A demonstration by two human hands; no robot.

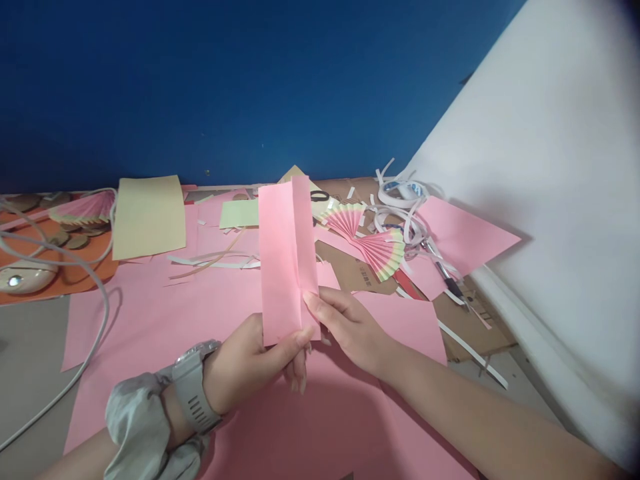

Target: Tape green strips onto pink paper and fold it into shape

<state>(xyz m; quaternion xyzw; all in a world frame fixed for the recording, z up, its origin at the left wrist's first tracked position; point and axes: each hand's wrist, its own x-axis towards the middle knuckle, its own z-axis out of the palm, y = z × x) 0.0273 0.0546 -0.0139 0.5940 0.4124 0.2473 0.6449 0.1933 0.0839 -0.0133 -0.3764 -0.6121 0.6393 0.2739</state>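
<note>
A pink strip of paper (279, 260), folded lengthwise with a crease right of its middle, is held up between my two hands. My left hand (270, 353) grips its lower edge, thumb on the front and fingers behind. Higher on the right edge, my right hand (345, 323) pinches the paper near the crease, with its other fingers partly hidden behind. Beneath both hands lie large pink sheets (175, 307). Beyond my right hand rests a pleated pink paper fan shape (356, 241) with yellow-green tips.
A pale yellow sheet (149, 217) and a green piece (239, 214) lie at the back. White strips (400, 193), a pen (449, 279) and scissors (320, 196) are at the back right. At left, a white cable (103, 320) loops beside a mouse (27, 277). A white wall (560, 133) borders the right.
</note>
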